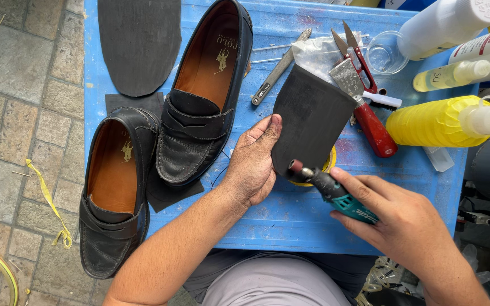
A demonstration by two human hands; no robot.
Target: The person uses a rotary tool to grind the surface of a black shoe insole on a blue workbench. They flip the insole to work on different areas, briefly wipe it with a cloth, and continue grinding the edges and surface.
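Note:
My left hand [254, 161] holds a dark rubber sole piece [310, 122] upright over the blue table [290, 221], thumb on its left edge. My right hand [404, 226] grips a teal rotary grinding tool [336, 192], whose small reddish tip touches the piece's lower edge. A black loafer [205, 96] lies on the table to the left. A second black loafer [114, 192] hangs over the table's left edge.
Another dark sole sheet [140, 45] lies at the table's far left. A red-handled scraper [364, 107], scissors [354, 54], a metal tool [279, 68], a clear cup [384, 54], a yellow bottle [443, 122] and white bottles [455, 22] crowd the right. Stone paving [24, 113] lies left.

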